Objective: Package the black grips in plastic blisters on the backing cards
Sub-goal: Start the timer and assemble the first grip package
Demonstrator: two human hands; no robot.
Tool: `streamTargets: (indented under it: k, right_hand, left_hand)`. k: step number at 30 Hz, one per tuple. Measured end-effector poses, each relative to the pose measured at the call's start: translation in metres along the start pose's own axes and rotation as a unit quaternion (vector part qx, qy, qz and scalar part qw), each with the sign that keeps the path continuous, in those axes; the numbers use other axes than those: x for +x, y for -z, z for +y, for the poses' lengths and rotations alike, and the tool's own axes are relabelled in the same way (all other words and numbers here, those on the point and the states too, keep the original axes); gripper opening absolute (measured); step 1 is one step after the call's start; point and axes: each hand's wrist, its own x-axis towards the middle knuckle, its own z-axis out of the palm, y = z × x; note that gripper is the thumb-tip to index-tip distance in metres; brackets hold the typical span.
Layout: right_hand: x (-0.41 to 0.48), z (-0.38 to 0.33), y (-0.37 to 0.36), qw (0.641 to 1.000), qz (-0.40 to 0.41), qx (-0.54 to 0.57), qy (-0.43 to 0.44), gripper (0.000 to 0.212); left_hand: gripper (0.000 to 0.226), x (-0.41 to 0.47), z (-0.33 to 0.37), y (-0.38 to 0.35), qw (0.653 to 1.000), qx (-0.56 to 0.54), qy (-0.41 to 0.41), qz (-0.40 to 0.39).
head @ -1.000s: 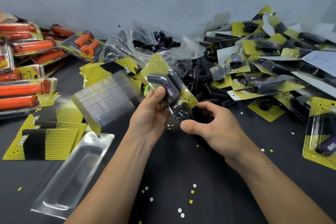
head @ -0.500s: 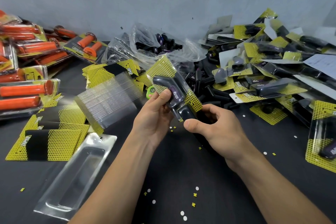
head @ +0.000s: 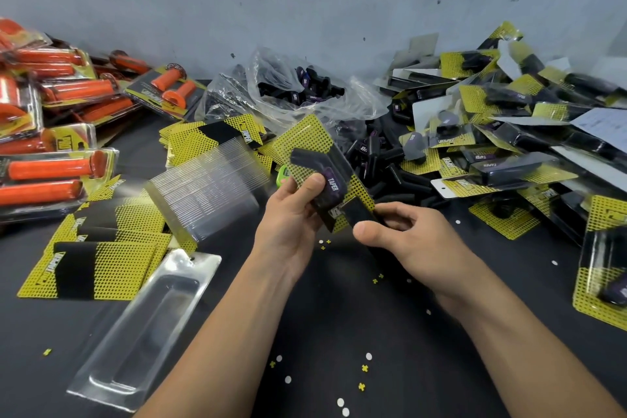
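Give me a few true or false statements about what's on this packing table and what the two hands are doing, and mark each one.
1. The left hand and the right hand both hold one pack. True.
2. The orange grips lie on the right side of the table. False: they are piled on the left, and black-grip packs are piled on the right.
3. An empty clear blister lies on the table near the left forearm. True.
4. The clear bag at the back is empty. False: it holds black grips.
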Motion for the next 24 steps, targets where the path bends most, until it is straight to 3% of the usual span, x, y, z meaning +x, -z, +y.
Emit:
streamTargets:
  k: [2, 4, 6, 8, 10, 11, 14, 18, 22, 24]
  right_hand:
    - [-0.001, 0.000, 0.008, 0.999, 0.024, -0.010, -0.039, 0.019]
    - [-0.001, -0.001, 0.018, 0.994, 0.034, -0.055, -0.092, 0.042]
    - [-0.001, -0.006, 0.023, 0.983, 0.061, -0.142, -0.098, 0.061]
    - [-0.002, -0.007, 0.020, 0.959, 0.106, -0.252, -0.073, 0.070]
    - [-0.005, -0.007, 0.016, 0.934, 0.162, -0.319, -0.026, 0.050]
    - [-0.007, -0.007, 0.013, 0.931, 0.189, -0.312, 0.009, 0.039]
    - [-0.014, -0.008, 0.005, 0.930, 0.257, -0.211, 0.159, 0.037]
    - [-0.025, -0.008, -0.019, 0.934, 0.186, -0.181, 0.246, 0.035]
    - [-0.029, -0.008, -0.040, 0.961, 0.085, -0.168, 0.204, 0.007]
    - [-0.027, -0.007, -0.040, 0.968, 0.075, -0.142, 0.193, 0.010]
  left_hand:
    - [0.028, 0.004, 0.002, 0.002, 0.999, -0.016, -0.009, 0.027]
    - [0.023, 0.006, 0.004, 0.004, 0.999, -0.022, 0.006, 0.045]
    - [0.036, 0.006, 0.006, 0.004, 0.998, -0.015, 0.027, 0.054]
    - [0.061, 0.003, 0.006, 0.003, 0.997, -0.017, 0.052, 0.052]
    - [0.073, 0.000, 0.008, 0.005, 0.997, -0.020, 0.066, 0.043]
    - [0.073, -0.001, 0.008, 0.006, 0.997, -0.024, 0.066, 0.037]
    - [0.059, -0.001, 0.010, 0.010, 0.998, -0.037, 0.057, -0.002]
    - [0.046, -0.005, 0.011, 0.009, 0.991, -0.076, 0.072, -0.080]
    - [0.045, -0.010, 0.013, 0.011, 0.974, -0.125, 0.076, -0.173]
    - [0.053, -0.011, 0.017, 0.011, 0.970, -0.129, 0.074, -0.194]
